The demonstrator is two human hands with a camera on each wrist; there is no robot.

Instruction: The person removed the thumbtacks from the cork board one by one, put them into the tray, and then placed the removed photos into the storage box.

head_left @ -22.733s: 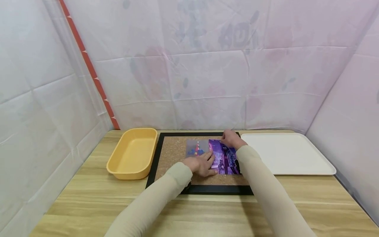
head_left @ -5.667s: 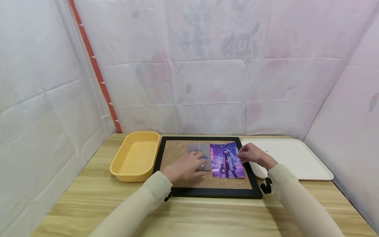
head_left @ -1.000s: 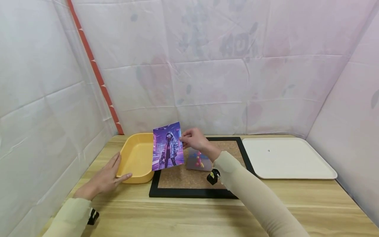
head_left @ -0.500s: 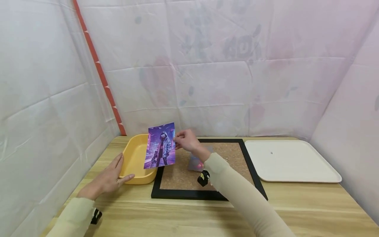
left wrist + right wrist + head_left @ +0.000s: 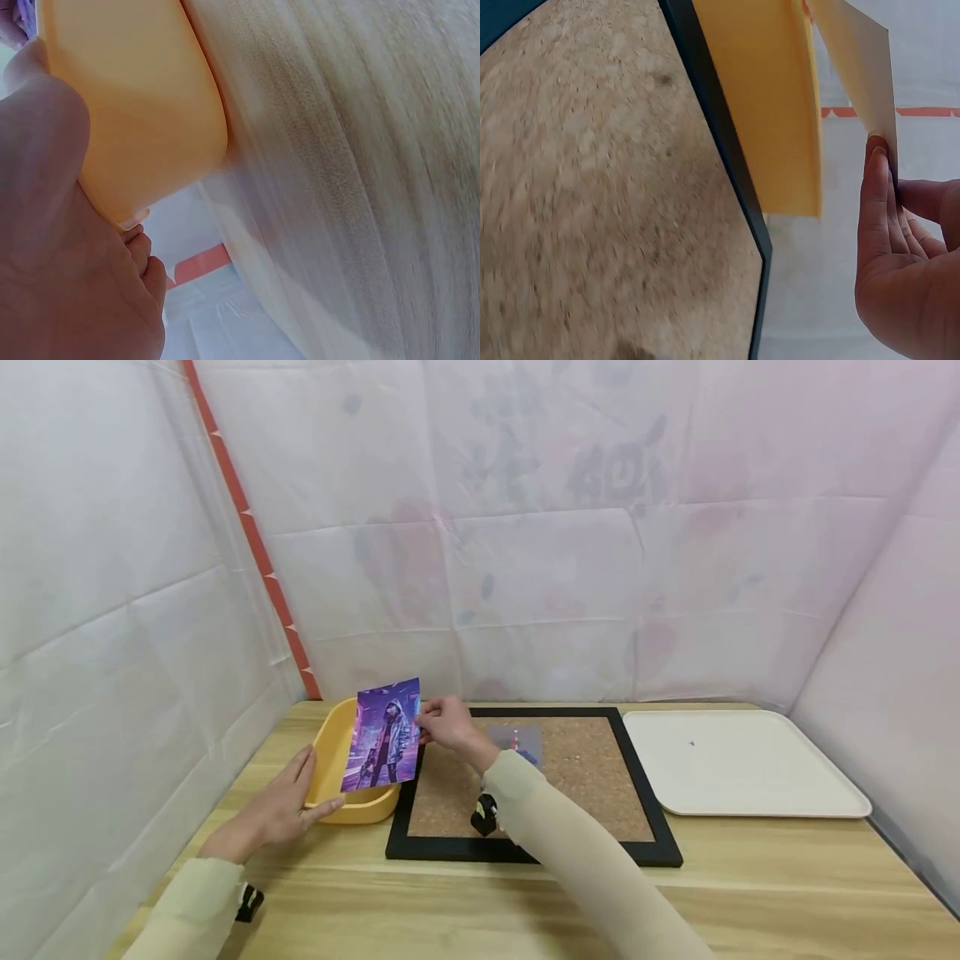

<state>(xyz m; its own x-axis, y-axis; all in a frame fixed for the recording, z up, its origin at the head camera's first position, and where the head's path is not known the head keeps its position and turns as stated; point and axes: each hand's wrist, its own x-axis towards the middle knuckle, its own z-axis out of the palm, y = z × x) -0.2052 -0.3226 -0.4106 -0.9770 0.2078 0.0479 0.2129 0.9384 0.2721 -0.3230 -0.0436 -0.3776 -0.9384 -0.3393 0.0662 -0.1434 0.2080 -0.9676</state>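
In the head view my right hand [image 5: 447,722] pinches the right edge of a purple picture sheet [image 5: 386,735] showing a hooded figure. The sheet hangs tilted over the yellow bin [image 5: 363,812], hiding part of its inside. The right wrist view shows the sheet's plain pale back [image 5: 874,79] between thumb and fingers. My left hand [image 5: 273,810] rests against the bin's near left corner, fingers straight along its side and thumb along the front. Up close in the left wrist view, the hand [image 5: 67,225] touches the bin wall [image 5: 142,97].
A black-framed cork board [image 5: 600,802] lies right of the bin. On it is a greyish picture [image 5: 517,742], partly behind my right arm, and some tiny light bits [image 5: 573,757]. Farther right lies a white tray [image 5: 750,768] bearing a small dark speck [image 5: 691,743].
The purple picture came off the board earlier and was carried left. Over the last second my right hand moves it further left over the bin. My left hand stays at the bin.
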